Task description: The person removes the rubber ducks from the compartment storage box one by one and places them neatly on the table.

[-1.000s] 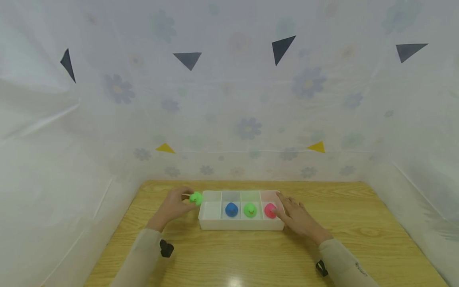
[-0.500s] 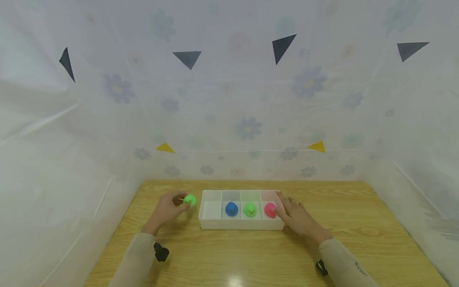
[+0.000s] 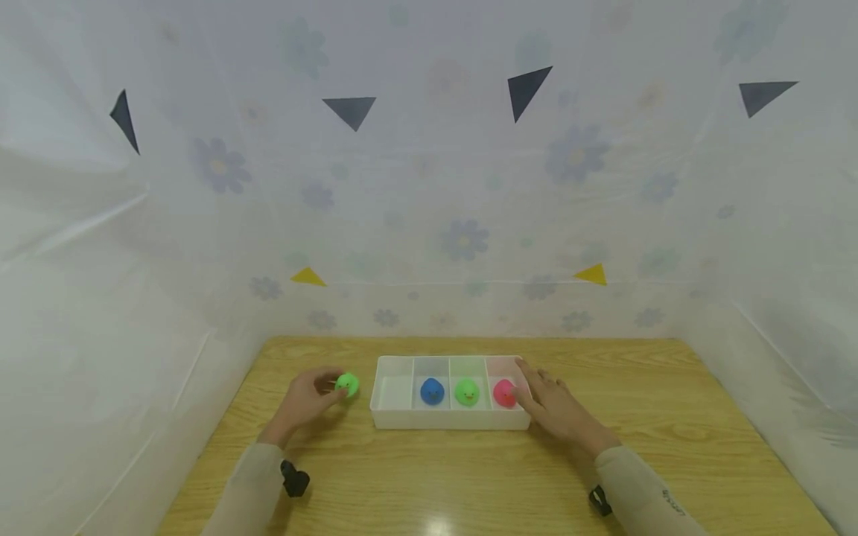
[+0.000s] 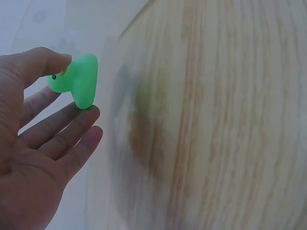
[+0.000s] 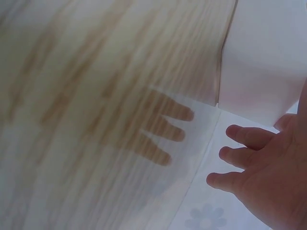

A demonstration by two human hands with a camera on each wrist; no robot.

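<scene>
Left of the white divided tray (image 3: 452,420), my left hand (image 3: 307,402) pinches a green rubber duck (image 3: 346,384). In the left wrist view the thumb and fingertips hold this duck (image 4: 84,81) above the wooden table, its head toward the palm. My right hand (image 3: 561,408) rests on the tray's right end, thumb over the rim by the pink duck (image 3: 504,393). From the right wrist, the fingers (image 5: 249,137) look spread beside the tray wall (image 5: 261,62). Inside the tray sit a blue duck (image 3: 432,391), a second green duck (image 3: 467,392) and the pink one, each in its own compartment.
The tray's leftmost compartment (image 3: 394,392) is bare. A glossy wood-grain table (image 3: 442,484) lies beneath everything. White flower-printed sheeting (image 3: 462,186) encloses the back and both sides, with dark and yellow triangles stuck on it.
My left hand has carried the green duck left and down, away from the tray's left end, lower toward the table. The right hand and the tray stay in place.
</scene>
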